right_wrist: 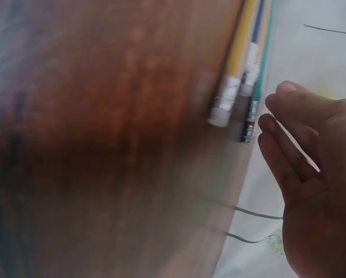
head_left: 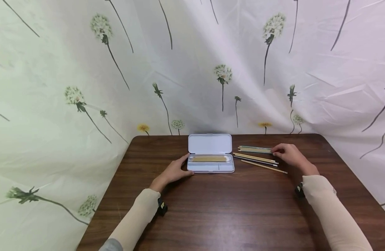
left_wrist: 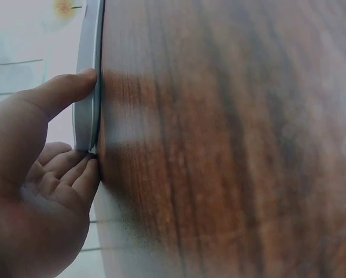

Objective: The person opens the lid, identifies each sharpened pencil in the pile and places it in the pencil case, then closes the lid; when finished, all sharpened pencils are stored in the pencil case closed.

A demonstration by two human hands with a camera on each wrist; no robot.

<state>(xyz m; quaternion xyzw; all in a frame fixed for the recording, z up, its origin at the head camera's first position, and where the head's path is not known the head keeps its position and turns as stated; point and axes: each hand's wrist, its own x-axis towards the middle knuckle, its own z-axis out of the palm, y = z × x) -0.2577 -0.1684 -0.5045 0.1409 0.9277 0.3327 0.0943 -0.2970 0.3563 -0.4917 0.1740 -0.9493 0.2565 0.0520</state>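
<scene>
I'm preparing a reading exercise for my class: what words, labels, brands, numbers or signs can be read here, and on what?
None can be read.
Pencils: dark marks near the ends, too blurred.
Case: no lettering visible.
Wrist devices: any lettering too small.
Cloth: no lettering visible.

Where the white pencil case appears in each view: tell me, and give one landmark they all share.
Head: the white pencil case lies open just right of and below centre, touched by the left hand.
Left wrist: upper left, seen edge-on, with the thumb against it.
Right wrist: not in this picture.
Shared landmark: the wood-grain tabletop, in all three views.
</scene>
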